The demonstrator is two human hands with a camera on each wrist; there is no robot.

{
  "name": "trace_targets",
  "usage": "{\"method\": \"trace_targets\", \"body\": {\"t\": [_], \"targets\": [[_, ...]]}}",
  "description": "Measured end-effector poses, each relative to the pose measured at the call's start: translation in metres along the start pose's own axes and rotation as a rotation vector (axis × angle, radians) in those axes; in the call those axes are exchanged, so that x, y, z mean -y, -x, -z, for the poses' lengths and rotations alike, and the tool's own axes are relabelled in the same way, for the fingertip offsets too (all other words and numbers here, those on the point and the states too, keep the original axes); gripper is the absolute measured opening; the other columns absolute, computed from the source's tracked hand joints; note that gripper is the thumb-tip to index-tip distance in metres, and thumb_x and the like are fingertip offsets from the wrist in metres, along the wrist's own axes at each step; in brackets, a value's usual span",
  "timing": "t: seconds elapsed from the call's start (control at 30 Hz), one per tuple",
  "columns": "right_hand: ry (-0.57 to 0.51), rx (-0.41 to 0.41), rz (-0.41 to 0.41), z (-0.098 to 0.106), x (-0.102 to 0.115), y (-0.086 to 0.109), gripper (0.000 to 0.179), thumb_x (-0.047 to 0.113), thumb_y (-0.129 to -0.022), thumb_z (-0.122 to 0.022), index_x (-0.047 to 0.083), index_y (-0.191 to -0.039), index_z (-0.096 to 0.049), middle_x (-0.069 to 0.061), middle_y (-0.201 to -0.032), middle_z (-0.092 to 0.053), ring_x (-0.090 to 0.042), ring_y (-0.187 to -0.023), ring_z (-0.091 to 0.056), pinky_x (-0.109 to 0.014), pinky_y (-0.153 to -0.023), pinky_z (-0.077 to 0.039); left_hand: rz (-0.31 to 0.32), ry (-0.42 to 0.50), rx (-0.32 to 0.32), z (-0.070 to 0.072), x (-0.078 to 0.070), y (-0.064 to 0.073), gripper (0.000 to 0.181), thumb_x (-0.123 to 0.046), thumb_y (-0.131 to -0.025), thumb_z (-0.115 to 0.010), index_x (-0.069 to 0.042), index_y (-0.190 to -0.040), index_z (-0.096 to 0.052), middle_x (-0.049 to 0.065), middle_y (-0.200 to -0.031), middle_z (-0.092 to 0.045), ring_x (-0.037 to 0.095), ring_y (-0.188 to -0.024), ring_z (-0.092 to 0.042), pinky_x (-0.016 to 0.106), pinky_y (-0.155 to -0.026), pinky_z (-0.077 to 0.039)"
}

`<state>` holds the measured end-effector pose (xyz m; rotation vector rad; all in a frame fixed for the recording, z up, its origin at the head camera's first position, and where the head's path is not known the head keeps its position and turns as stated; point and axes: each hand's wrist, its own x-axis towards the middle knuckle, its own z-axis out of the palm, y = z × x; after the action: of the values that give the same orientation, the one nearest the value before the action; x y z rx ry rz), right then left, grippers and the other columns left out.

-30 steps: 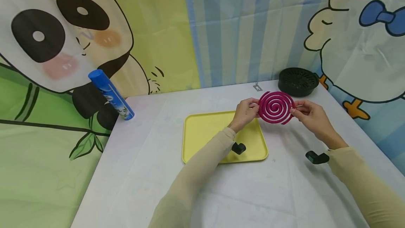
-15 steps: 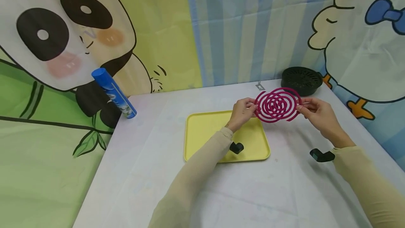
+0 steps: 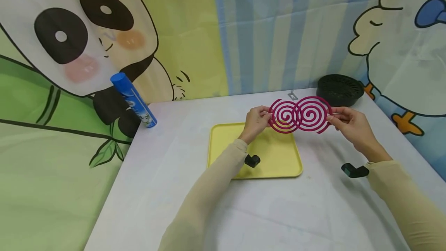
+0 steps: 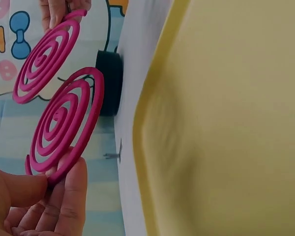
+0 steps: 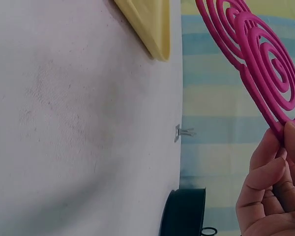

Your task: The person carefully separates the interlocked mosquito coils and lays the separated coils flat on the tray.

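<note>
- Bare left hand: thumb and fingers pinch the outer left rim of the left magenta flat-spiral coil. Edge grip only.
- Bare right hand: same pinch, on the outer right rim of the right magenta flat-spiral coil.
- Key relation: both coils sit between the hands, side by side across the head view, inner rims overlapping there. Left wrist view shows a narrow gap, so I read the overlap as line of sight, not contact.
- Offsets: left coil lies to the left hand's right, right coil to the right hand's left. Each hand is nearest its own coil.
- Axis: coils are round, no long axis. Flat faces turn roughly to the head camera.
- Height: both up off the white-covered counter. Left coil shows against the rear right corner of the yellow rectangular tray.
- Around: black round container behind the right coil, blue cylindrical can far left.
</note>
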<state>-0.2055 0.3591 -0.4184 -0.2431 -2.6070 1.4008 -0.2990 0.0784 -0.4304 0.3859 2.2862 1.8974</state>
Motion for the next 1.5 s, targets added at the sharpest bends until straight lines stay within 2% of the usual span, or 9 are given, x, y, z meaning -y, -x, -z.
{"method": "trace_targets", "body": {"t": [0.1, 0.2, 0.33, 0.5, 0.67, 0.9, 1.03, 1.17, 1.5], "targets": [[0.004, 0.006, 0.013, -0.004, 0.002, -0.002, 0.055, 0.037, -0.101, -0.061, -0.001, -0.141, -0.051, 0.013, -0.104, -0.064, 0.004, -0.080, -0.061, -0.013, -0.069, -0.053, 0.008, -0.023, -0.027, 0.009, 0.002, 0.001, 0.018, -0.005, -0.101, -0.060, 0.003, -0.115, -0.069, 0.012, -0.093, -0.075, 0.012, -0.072, -0.068, 0.035, -0.073, -0.062], [0.019, 0.005, 0.029, -0.008, 0.004, -0.004, 0.055, 0.036, -0.101, -0.061, -0.001, -0.140, -0.052, -0.002, -0.111, -0.068, 0.002, -0.080, -0.060, -0.013, -0.069, -0.053, 0.010, -0.045, -0.047, 0.019, 0.003, 0.003, 0.018, -0.006, -0.101, -0.060, 0.002, -0.115, -0.069, 0.012, -0.092, -0.075, 0.013, -0.071, -0.069, 0.035, -0.073, -0.062], [0.022, 0.006, 0.039, -0.014, 0.007, -0.007, 0.054, 0.035, -0.101, -0.061, -0.001, -0.141, -0.052, -0.020, -0.122, -0.065, 0.002, -0.079, -0.060, -0.013, -0.069, -0.054, 0.005, -0.076, -0.065, 0.031, 0.006, 0.006, 0.019, -0.006, -0.101, -0.059, 0.002, -0.116, -0.069, 0.012, -0.093, -0.074, 0.013, -0.071, -0.068, 0.035, -0.073, -0.062], [0.015, 0.023, 0.042, -0.022, 0.010, -0.010, 0.054, 0.035, -0.102, -0.060, -0.001, -0.141, -0.052, -0.027, -0.128, -0.062, 0.004, -0.079, -0.060, -0.014, -0.071, -0.054, 0.004, -0.122, -0.097, 0.045, 0.011, 0.010, 0.019, -0.006, -0.102, -0.059, 0.000, -0.116, -0.069, 0.011, -0.093, -0.074, 0.012, -0.072, -0.067, 0.031, -0.070, -0.062], [0.017, 0.039, 0.053, -0.029, 0.012, -0.012, 0.053, 0.036, -0.102, -0.060, 0.000, -0.140, -0.052, -0.026, -0.127, -0.063, 0.003, -0.080, -0.061, -0.016, -0.072, -0.055, 0.018, -0.160, -0.119, 0.058, 0.014, 0.015, 0.019, -0.008, -0.102, -0.059, -0.001, -0.116, -0.070, 0.011, -0.096, -0.074, 0.011, -0.076, -0.068, 0.029, -0.070, -0.061], [0.008, 0.089, 0.063, -0.037, 0.016, -0.014, 0.051, 0.034, -0.101, -0.061, 0.001, -0.139, -0.054, -0.013, -0.116, -0.068, -0.002, -0.080, -0.062, -0.018, -0.071, -0.055, 0.062, -0.178, -0.139, 0.075, 0.019, 0.021, 0.021, -0.008, -0.102, -0.059, 0.000, -0.119, -0.069, 0.011, -0.097, -0.074, 0.012, -0.075, -0.067, 0.030, -0.069, -0.061], [0.022, 0.139, 0.059, -0.041, 0.020, -0.015, 0.051, 0.036, -0.102, -0.060, 0.001, -0.139, -0.053, -0.017, -0.119, -0.066, -0.006, -0.083, -0.063, -0.019, -0.072, -0.056, 0.067, -0.208, -0.149, 0.085, 0.022, 0.024, 0.020, -0.008, -0.102, -0.059, 0.000, -0.118, -0.069, 0.013, -0.098, -0.074, 0.013, -0.073, -0.066, 0.029, -0.068, -0.061], [0.033, 0.169, 0.058, -0.046, 0.022, -0.015, 0.051, 0.036, -0.103, -0.059, 0.001, -0.139, -0.053, -0.021, -0.120, -0.066, -0.014, -0.086, -0.064, -0.021, -0.073, -0.056, 0.059, -0.231, -0.165, 0.094, 0.027, 0.026, 0.019, -0.006, -0.101, -0.059, 0.000, -0.115, -0.071, 0.013, -0.096, -0.075, 0.013, -0.073, -0.066, 0.024, -0.064, -0.059], [0.029, 0.210, 0.071, -0.060, 0.023, -0.019, 0.050, 0.034, -0.102, -0.062, 0.001, -0.138, -0.054, -0.021, -0.120, -0.066, -0.027, -0.094, -0.065, -0.022, -0.074, -0.057, 0.108, -0.300, -0.162, 0.109, 0.034, 0.033, 0.020, -0.007, -0.104, -0.055, -0.002, -0.116, -0.071, 0.012, -0.095, -0.074, 0.013, -0.072, -0.063, 0.021, -0.062, -0.055]]}}
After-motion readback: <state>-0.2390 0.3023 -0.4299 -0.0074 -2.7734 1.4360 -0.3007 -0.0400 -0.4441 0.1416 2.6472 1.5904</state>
